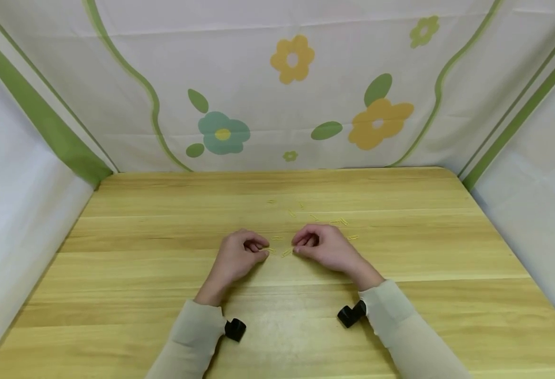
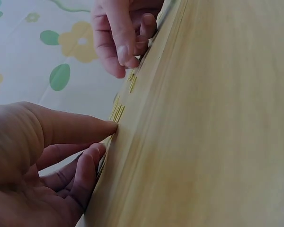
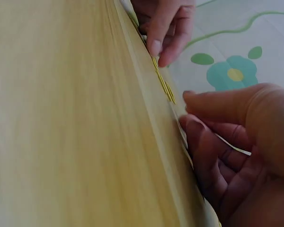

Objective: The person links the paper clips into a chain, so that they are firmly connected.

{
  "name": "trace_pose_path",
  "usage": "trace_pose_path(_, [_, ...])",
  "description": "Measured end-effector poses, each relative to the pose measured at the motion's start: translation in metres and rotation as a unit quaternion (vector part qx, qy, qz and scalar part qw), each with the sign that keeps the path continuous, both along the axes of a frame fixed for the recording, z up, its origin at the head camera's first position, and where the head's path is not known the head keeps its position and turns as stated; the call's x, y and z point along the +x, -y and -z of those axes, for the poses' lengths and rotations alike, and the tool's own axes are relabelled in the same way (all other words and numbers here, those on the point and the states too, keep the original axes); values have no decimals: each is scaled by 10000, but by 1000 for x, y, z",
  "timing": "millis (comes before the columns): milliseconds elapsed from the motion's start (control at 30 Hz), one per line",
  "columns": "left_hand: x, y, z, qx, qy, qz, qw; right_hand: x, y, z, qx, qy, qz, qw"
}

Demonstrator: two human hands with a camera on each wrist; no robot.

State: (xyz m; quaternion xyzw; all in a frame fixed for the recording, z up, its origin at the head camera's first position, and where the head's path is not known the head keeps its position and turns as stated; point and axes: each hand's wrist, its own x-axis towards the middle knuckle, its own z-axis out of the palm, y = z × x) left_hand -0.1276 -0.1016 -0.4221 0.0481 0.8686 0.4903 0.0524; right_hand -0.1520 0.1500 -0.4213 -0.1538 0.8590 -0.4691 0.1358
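Low over the middle of the wooden table, my left hand (image 1: pixel 241 255) has its thumb and forefinger at the end of a thin yellow paper clip (image 1: pixel 270 250) and appears to pinch it. Facing it, my right hand (image 1: pixel 325 246) is bent with the fingertips close beside a second yellow paper clip (image 1: pixel 287 252). The right wrist view shows a gap between the right thumb (image 3: pixel 217 105) and fingers, with nothing visible in it. Another paper clip (image 1: pixel 278 238) lies just behind, between the hands. Seen edge-on, the clips (image 2: pixel 117 111) overlap in the left wrist view.
Several more yellow clips are scattered farther back, among them a small group (image 1: pixel 344 221) and some clips (image 1: pixel 352 238) beside the right hand. The wooden table (image 1: pixel 286 326) reaches back to a flowered curtain (image 1: pixel 258 95). Each sleeve carries a black wrist camera (image 1: pixel 235 330).
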Motion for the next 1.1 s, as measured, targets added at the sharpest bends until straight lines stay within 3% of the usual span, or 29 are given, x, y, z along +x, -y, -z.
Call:
trace_pose_path(167, [-2, -2, -2, -93, 40, -14, 9999, 2, 8, -1, 417, -485, -57, 9979])
trace_pose_path(433, [-3, -6, -6, -192, 198, -32, 9996, 7, 15, -5, 875, -895, -102, 9921])
trace_pose_path(1100, [-3, -14, -10, -636, 255, 33, 9976, 8, 21, -6, 1381, -930, 35, 9860])
